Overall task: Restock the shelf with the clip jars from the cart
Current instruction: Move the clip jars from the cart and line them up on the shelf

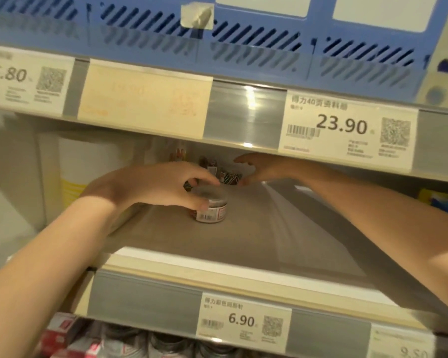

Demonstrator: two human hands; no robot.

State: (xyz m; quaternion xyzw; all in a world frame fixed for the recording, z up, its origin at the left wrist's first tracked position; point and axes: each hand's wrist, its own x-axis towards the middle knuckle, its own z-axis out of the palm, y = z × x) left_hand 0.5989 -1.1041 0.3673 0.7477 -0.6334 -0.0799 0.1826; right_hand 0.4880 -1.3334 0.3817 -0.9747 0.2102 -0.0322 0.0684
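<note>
A small clear clip jar [212, 211] with a barcode label stands on the grey shelf board [243, 241]. My left hand [155, 184] grips it from above, fingers curled over its lid. Further back stand two or three more clip jars [229, 177] full of coloured clips. My right hand [259, 167] reaches deep into the shelf beside those rear jars, thumb and fingers spread around one, with nothing clearly held. Both forearms stretch in under the upper shelf.
The upper shelf edge [243, 117] with price tags hangs low over my hands. A white and yellow container [88, 171] stands at the back left. Blue perforated baskets [217, 34] sit above. Below the 6.90 tag [243, 321] lie more jars [166, 344] and red boxes [62, 337].
</note>
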